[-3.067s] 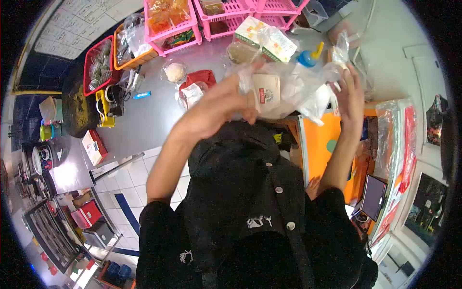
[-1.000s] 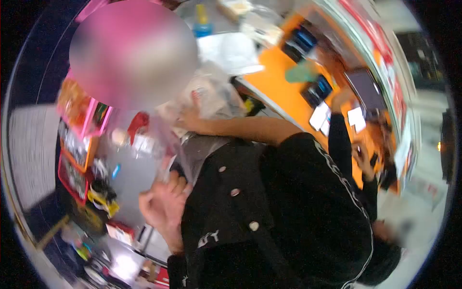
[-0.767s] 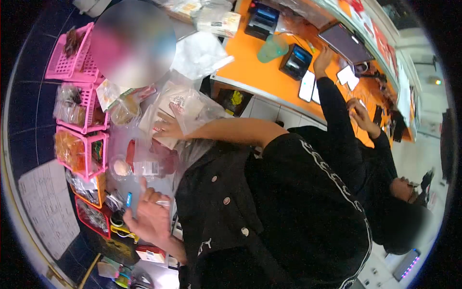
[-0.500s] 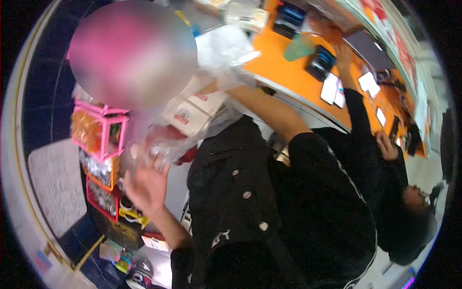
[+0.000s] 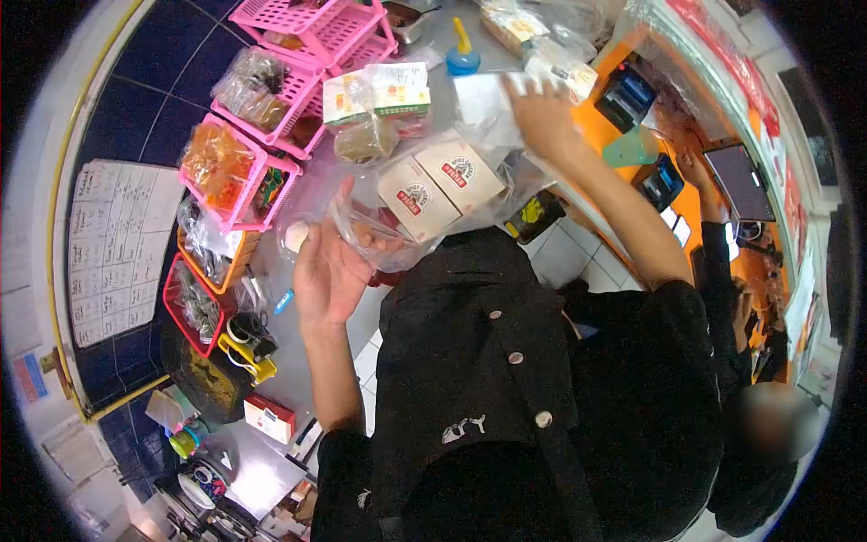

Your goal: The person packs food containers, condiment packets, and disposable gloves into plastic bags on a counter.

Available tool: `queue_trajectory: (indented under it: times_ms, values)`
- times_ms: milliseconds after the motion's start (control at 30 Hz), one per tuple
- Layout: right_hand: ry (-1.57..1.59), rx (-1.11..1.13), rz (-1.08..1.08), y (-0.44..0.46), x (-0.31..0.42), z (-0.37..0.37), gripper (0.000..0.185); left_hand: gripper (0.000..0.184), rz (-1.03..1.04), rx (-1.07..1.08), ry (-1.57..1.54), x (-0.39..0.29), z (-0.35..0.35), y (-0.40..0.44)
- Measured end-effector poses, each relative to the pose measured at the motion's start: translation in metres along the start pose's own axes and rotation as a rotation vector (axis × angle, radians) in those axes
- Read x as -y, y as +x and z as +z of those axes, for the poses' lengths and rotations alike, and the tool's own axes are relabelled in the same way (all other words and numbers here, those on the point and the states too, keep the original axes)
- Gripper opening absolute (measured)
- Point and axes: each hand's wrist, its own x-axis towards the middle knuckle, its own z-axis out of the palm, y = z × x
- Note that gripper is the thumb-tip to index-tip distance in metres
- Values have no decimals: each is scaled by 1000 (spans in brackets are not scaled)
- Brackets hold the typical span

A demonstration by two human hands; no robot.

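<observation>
Black apron front: nearest, below the grey metal counter (image 5: pixel 302 357) edge.
Left hand (image 5: pixel 334 271): palm turned up, fingers spread, loose film lying across them; I cannot tell whether any fingertip presses on it.
Clear plastic bag (image 5: pixel 406 255): between the hands on the near side of the counter, its slack film reaching the left fingers.
Square cream cardboard boxes with printed logos (image 5: pixel 436 191): two, side by side inside the bag; their row runs slantwise from the left-hand side outward to the right.
Nearer hand: left, just beside the boxes' left end; the right is farther out, past their opposite end.
Right hand (image 5: pixel 542 117): back upward, fingers spread over a crumpled white sheet (image 5: pixel 483 101); contact unclear.
Blue bottle with yellow spout (image 5: pixel 462 60): beyond the sheet.
Pink plastic baskets (image 5: pixel 312 77): far left.
</observation>
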Motion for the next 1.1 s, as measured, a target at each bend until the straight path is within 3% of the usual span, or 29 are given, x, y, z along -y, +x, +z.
queue_trajectory:
  times_ms: [67,100,167,233,333,500,533,633,667,767,833,900,967,1000,1067,1100]
  values:
    - [253,425,36,39,-43,4,24,83,32,-25,28,-5,0,2]
    - [689,533,-87,52,-68,3,28,85,41,-63,55,-7,1,1]
    - [1213,394,-39,45,-77,-69,24,87,62,-78,91,-13,10,6]
    - [1729,654,-71,55,-88,-90,27,88,83,-88,137,-22,29,8]
    - [1847,535,-196,39,-70,-127,28,93,57,-57,246,-34,51,13]
    - [1971,427,-186,26,-72,-150,25,101,91,161,186,-56,53,18]
    - [1953,418,-195,26,-77,-147,26,111,64,68,347,-63,60,18]
    - [1982,394,-162,26,-86,-136,32,112,64,95,233,-57,55,21]
    - [1964,347,-89,24,-86,-130,35,107,41,103,129,-51,40,23]
    - [1952,361,-5,19,-80,-109,39,71,52,51,345,-41,45,22]
    - [1921,264,168,8,-72,-97,41,62,0,109,347,-32,31,22]
    - [1961,388,39,18,-98,-61,54,60,-23,70,422,-41,29,17]
    - [1877,436,-35,20,-89,-71,62,73,66,-48,786,-45,22,21]
    - [1835,442,-71,22,-84,-77,66,73,93,-58,799,-50,19,17]
    - [1766,401,-99,22,-68,-87,77,80,12,30,1411,-55,12,7]
    - [1770,373,-105,19,-64,-87,84,80,23,11,1414,-63,15,0]
